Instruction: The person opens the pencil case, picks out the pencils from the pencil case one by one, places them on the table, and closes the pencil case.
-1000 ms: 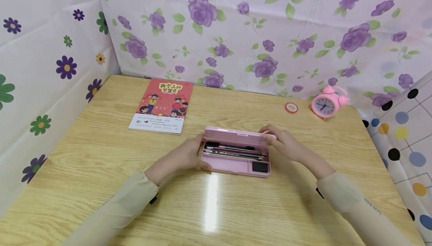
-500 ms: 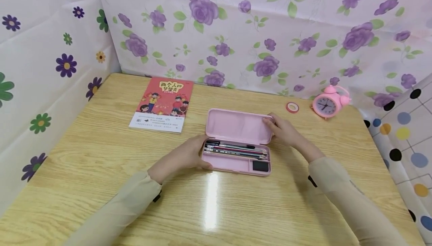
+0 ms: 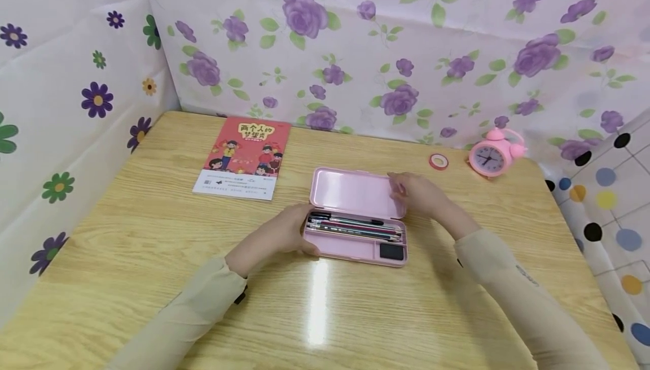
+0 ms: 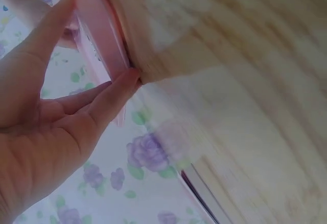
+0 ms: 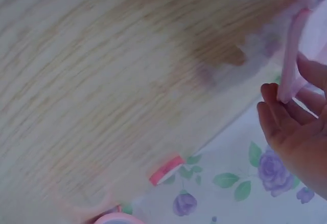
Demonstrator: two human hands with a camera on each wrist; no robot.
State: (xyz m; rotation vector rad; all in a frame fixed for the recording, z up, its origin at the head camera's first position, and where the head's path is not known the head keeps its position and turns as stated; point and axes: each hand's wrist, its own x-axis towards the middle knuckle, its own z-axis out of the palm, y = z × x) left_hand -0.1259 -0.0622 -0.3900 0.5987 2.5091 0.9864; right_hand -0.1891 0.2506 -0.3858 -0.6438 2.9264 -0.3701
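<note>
A pink pencil case (image 3: 339,247) lies open on the table, its lid (image 3: 350,192) swung up and back on the far side. Pencils and a black-capped pen (image 3: 355,227) fill the long compartment, and a black eraser (image 3: 391,251) sits in the small front-right one. My left hand (image 3: 281,232) holds the case's left end, thumb at the front corner and fingers toward the back. At the lid's right edge, my right hand (image 3: 418,192) grips it between thumb and fingers. The right wrist view also shows this pinch on the lid (image 5: 289,60).
Behind the left hand, a red and white book (image 3: 244,158) lies flat. A small roll of red tape (image 3: 439,161) and a pink alarm clock (image 3: 491,155) are at the back right of the wooden table (image 3: 152,234). Flowered cloth (image 3: 355,65) hangs behind.
The lid has swung from partly raised to wide open, moved by my right hand. Over the last half second its top edge dropped slightly in view. My left hand stays on the case's end.
</note>
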